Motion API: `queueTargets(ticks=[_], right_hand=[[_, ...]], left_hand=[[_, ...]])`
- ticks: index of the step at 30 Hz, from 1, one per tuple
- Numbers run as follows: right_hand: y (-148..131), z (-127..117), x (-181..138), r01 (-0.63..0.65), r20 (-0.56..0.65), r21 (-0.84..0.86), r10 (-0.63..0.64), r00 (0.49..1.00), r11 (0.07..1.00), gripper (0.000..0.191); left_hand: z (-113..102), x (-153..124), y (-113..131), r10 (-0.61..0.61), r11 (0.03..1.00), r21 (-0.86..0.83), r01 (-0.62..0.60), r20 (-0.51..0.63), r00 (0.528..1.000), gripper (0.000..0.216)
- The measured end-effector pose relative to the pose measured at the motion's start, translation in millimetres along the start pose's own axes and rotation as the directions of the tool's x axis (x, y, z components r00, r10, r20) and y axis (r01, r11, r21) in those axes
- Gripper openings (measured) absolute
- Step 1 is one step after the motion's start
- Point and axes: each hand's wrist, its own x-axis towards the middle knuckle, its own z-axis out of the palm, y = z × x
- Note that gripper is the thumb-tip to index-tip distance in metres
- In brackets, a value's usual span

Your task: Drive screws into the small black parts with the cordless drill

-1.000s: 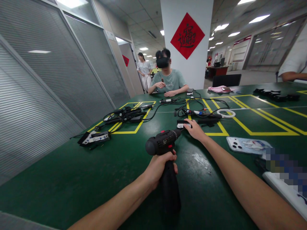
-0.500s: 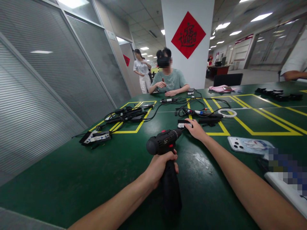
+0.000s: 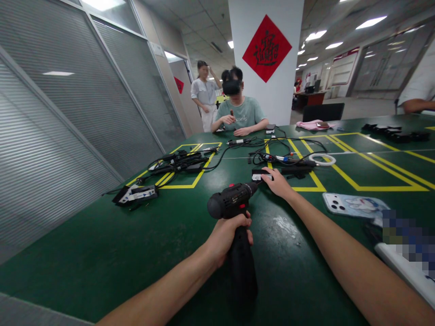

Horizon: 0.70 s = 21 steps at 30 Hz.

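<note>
My left hand [image 3: 234,231] is wrapped round the grip of a black cordless drill [image 3: 231,200] with small red switches. The drill's chuck points forward and to the right, up to a small black-and-white part [image 3: 257,175] on the green table [image 3: 176,244]. My right hand [image 3: 276,182] grips that part at its right end, fingers closed on it. The exact spot where the drill's tip meets the part is too small to make out.
Tangled black cables [image 3: 183,160] lie at the left, near a black-and-white assembly [image 3: 136,194]. Beyond my right hand are a white ring [image 3: 322,160] and more cables. A phone [image 3: 355,204] lies at the right. A person in a headset [image 3: 239,113] sits across the table.
My hands, the drill and the part hold practically still. In the background, the standing person has shifted a little to the right and raised an arm to the head.
</note>
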Motion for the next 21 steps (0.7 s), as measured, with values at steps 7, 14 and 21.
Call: queueTargets(ticks=[7, 14, 21], right_hand=[[0.0, 0.4, -0.3, -0.001, -0.001, -0.003, 0.001, 1.000, 1.000, 0.041], [0.5, -0.9, 0.1, 0.000, 0.013, 0.013, 0.000, 1.000, 1.000, 0.042], [1.9, 0.9, 1.1, 0.009, 0.007, 0.035, -0.009, 1.000, 0.999, 0.042]], left_hand=[[-0.1, -0.2, 0.6, 0.006, 1.000, 0.005, -0.006, 0.004, 1.000, 0.018], [0.9, -0.6, 0.6, 0.002, 1.000, 0.006, -0.002, -0.009, 1.000, 0.019], [1.8, -1.4, 2.7, 0.000, 1.000, 0.004, 0.000, -0.011, 1.000, 0.019]])
